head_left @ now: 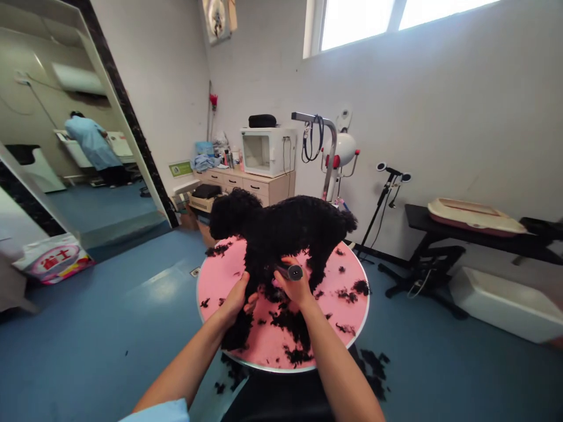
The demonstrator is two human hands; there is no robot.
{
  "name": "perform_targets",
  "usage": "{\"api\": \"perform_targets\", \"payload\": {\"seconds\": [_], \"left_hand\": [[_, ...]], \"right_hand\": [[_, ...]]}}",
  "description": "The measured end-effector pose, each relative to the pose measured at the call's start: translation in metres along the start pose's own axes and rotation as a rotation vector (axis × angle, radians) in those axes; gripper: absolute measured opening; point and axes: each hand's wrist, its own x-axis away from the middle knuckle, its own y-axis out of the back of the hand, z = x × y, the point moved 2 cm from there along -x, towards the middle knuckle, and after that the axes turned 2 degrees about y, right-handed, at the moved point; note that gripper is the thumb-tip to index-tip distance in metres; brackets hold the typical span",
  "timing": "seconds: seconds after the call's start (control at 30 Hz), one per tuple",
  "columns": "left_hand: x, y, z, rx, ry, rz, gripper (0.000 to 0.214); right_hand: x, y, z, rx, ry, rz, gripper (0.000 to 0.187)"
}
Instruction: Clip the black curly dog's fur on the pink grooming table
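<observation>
A black curly-haired dog [281,228] stands on a round pink grooming table [347,316], its head toward the left. My left hand [237,298] is closed around one of the dog's legs near the table's front. My right hand [297,287] grips a dark hair clipper [290,271] pressed against the dog's underside. Clumps of cut black fur [292,325] lie scattered over the pink top.
More fur lies on the blue floor [373,375] by the table. A metal grooming arm with leashes [314,138] rises behind. A cabinet with a white box [264,152] stands at the back, a black table [461,234] at the right. A person in blue [90,140] works at far left.
</observation>
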Motion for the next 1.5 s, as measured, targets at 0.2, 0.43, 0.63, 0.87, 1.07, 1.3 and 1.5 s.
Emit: {"api": "perform_targets", "payload": {"seconds": [0.2,0.43,0.63,0.87,1.07,1.3,1.5], "left_hand": [[-0.005,0.012,-0.006,0.157,0.084,0.172,0.068],[-0.009,0.018,-0.03,0.254,0.104,0.391,0.065],[-0.007,0.022,-0.039,0.413,0.105,0.499,0.055],[0.007,0.027,-0.093,0.516,0.173,0.572,0.044],[0.025,0.027,-0.135,0.599,0.281,0.421,0.048],[0.027,0.023,-0.161,0.612,0.455,0.366,0.049],[0.024,0.018,-0.124,0.473,0.512,0.289,0.054]], "right_hand": [[-0.007,0.018,0.036,-0.245,-0.004,-0.324,0.026],[-0.006,-0.001,0.02,-0.176,-0.069,-0.001,0.026],[-0.013,0.0,0.033,-0.283,0.05,-0.326,0.03],[0.009,-0.033,0.02,-0.075,0.066,-0.195,0.031],[-0.008,-0.038,0.049,-0.148,0.206,-0.305,0.035],[-0.004,-0.049,0.05,-0.091,0.142,-0.301,0.032],[0.0,-0.034,0.082,-0.077,0.281,-0.218,0.034]]}}
